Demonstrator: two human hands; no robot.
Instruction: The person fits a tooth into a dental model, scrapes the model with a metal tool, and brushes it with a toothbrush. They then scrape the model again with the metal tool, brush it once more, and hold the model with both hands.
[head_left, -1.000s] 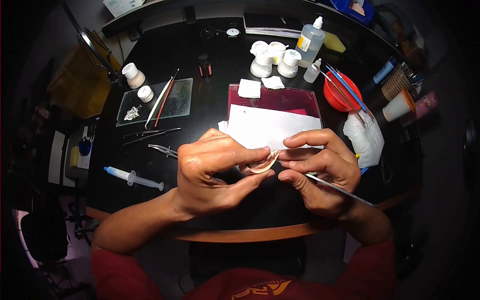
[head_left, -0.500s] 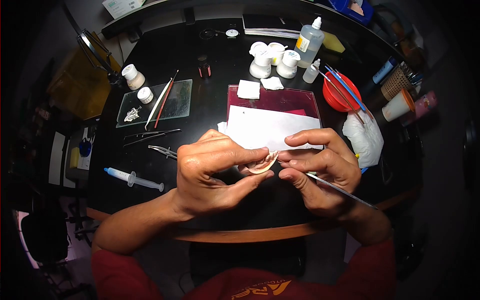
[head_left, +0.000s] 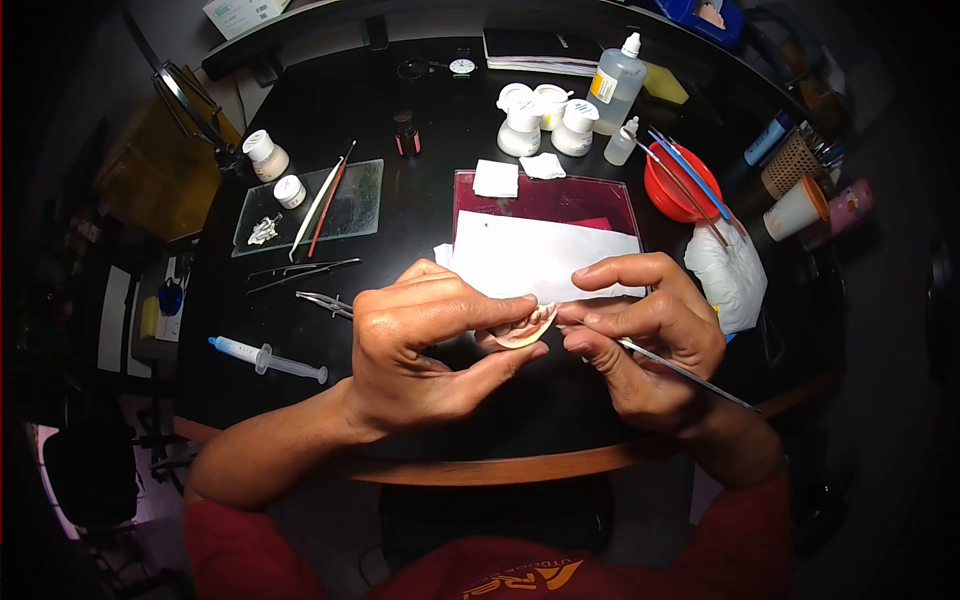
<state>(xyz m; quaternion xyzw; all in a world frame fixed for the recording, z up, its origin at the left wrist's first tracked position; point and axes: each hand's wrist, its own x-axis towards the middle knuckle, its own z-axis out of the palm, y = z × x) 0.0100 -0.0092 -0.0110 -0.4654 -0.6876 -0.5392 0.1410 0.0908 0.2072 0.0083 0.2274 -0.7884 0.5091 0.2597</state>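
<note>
Between thumb and fingers my left hand (head_left: 425, 335) grips a dental model (head_left: 522, 331), a pale arch with teeth along its rim. The model is held up over the near part of the desk, partly covered by my fingertips. Just to its right, my right hand (head_left: 650, 340) pinches a thin metal dental instrument (head_left: 690, 377) like a pen. Its shaft slants down to the right past my palm, and its tip is close to the model's right edge. My right index finger is raised. Behind both hands lies white paper (head_left: 545, 255).
A dark red plate (head_left: 545, 195) lies under the paper. White jars (head_left: 520, 130) and a clear bottle (head_left: 617, 85) stand behind it. At right are a red bowl (head_left: 665, 190) with brushes and crumpled tissue (head_left: 722, 275). A syringe (head_left: 265, 360), tweezers (head_left: 325, 300) and a glass slab (head_left: 360, 200) are left.
My right hand has shifted slightly to the right with the instrument, and its tip has drawn back a little from the model. My left hand stays nearly still.
</note>
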